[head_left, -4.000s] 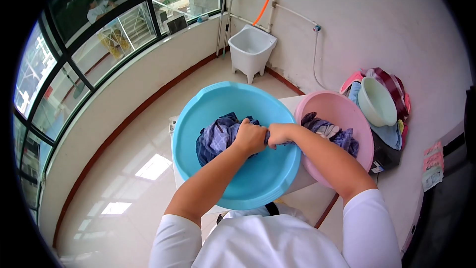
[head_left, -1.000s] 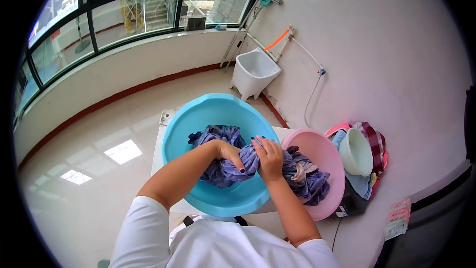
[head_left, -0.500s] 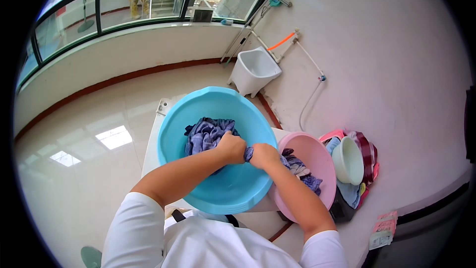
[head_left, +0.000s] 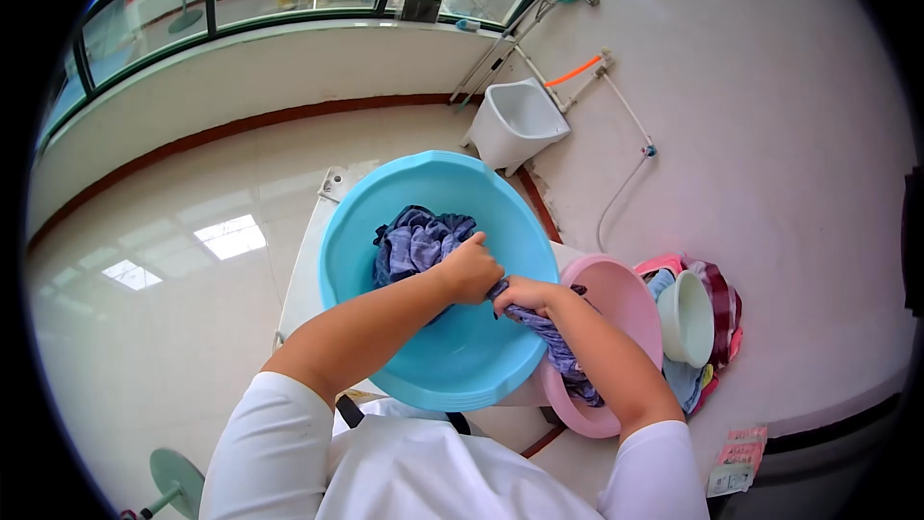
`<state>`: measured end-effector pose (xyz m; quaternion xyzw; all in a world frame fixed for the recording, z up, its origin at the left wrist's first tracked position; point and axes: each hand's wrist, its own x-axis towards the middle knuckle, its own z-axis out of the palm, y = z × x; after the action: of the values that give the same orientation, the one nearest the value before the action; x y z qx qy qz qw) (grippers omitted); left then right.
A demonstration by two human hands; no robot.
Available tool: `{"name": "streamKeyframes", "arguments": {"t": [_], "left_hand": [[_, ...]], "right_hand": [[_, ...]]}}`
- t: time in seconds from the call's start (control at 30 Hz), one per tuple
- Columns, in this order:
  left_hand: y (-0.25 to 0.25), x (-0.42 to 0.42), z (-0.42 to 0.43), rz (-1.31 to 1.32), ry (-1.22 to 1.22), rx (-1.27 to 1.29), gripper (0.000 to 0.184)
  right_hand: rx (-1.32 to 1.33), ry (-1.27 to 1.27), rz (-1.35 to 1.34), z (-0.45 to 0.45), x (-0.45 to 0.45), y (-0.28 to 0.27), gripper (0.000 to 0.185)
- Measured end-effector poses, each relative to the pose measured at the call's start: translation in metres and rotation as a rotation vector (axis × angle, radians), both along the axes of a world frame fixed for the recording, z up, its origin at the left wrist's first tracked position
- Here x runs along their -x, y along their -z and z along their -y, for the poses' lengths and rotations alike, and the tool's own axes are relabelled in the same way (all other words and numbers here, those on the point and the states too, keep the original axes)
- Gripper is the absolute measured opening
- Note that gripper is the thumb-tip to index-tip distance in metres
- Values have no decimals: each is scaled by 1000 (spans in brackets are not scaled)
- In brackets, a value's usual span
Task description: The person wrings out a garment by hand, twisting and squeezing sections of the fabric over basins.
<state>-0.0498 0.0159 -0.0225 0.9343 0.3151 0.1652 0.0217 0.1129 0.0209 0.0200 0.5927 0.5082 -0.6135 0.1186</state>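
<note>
A purple-blue patterned cloth garment (head_left: 419, 246) lies bunched in the large light-blue basin (head_left: 452, 380). My left hand (head_left: 472, 268) is closed around the cloth above this basin. Close beside it, my right hand (head_left: 525, 295) is wrapped around a twisted length of the same-looking cloth near the basin's right side. From there the cloth runs down into the pink basin (head_left: 621, 284), partly behind my right forearm. Between my hands only a short bit of cloth shows. Whether both ends belong to one piece, I cannot tell.
The blue basin stands on a white surface (head_left: 303, 284). To the right, a pale green basin (head_left: 687, 320) rests against piled clothes (head_left: 717, 303). Farther off are a white mop sink (head_left: 520, 125), a wall pipe with a hose (head_left: 616, 197), and windows. A green round base (head_left: 178, 481) is at lower left.
My right hand has turned, and the cloth beside it now hangs as a longer twisted strand into the pink basin. My left hand keeps its hold. The whole view has shifted slightly.
</note>
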Motion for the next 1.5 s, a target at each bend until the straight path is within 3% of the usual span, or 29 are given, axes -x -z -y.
{"name": "streamKeyframes", "arguments": {"t": [0.07, 0.13, 0.27, 0.33, 0.37, 0.4, 0.47, 0.6, 0.67, 0.7, 0.77, 0.9, 0.97, 1.0, 1.07, 1.1, 1.17, 1.3, 1.37, 1.5], "left_hand": [[2, -2, -1, 5, -1, 0, 17], [-4, -2, 0, -81, 5, 49, 15], [-14, -3, -1, -282, 20, 164, 14], [-11, -2, -2, -225, 2, 224, 14], [-10, -2, -4, -180, -19, 243, 17], [-12, -1, -7, -176, -17, 236, 17], [-16, 4, -10, -33, -48, 423, 26], [-8, 5, -19, 31, -29, 586, 37], [-8, 5, -23, 61, 27, 795, 41], [-7, 6, -22, 56, 35, 794, 41], [-7, 11, -22, 99, 57, 1078, 42], [-11, 13, -16, 111, 53, 1150, 42], [-11, 4, -10, -34, -72, 893, 38], [-14, 0, -5, -34, -71, 893, 38], [-17, -3, 6, -180, -143, 568, 26], [-10, -6, 9, -181, -145, 572, 26], [6, -11, 8, -131, -142, 335, 17], [3, -10, 10, -115, -115, 244, 14], [-4, -8, 12, -111, -132, 255, 8], [-3, -9, 8, -132, -116, 259, 7]], "right_hand": [[23, -3, 11, 1, -1, 3, 15], [-241, -80, 88, 10, 4, 5, 23], [-413, -251, 215, 20, 7, 12, 37], [-759, -300, 378, 33, 18, -3, 54], [-725, -338, 571, 38, 27, -20, 72], [-730, -336, 578, 46, 29, -32, 72], [-1361, -606, 742, 66, 28, -42, 80], [-1457, -659, 837, 94, 24, -36, 70], [-1689, -807, 982, 86, 13, -8, 60], [-1685, -799, 989, 82, 8, 1, 60], [-1611, -783, 817, 70, 2, 10, 61], [-1458, -800, 764, 59, 6, 2, 54], [-1222, -760, 807, 53, 7, 4, 37], [-1222, -759, 807, 51, 12, -1, 37], [-998, -610, 701, 48, 22, -11, 26], [-995, -612, 697, 45, 22, -10, 26], [-880, -518, 611, 37, 18, -4, 26], [-767, -512, 509, 17, 9, 1, 26], [-524, -492, 410, 9, 9, -4, 29], [-520, -487, 322, 6, 3, 6, 30]]}}
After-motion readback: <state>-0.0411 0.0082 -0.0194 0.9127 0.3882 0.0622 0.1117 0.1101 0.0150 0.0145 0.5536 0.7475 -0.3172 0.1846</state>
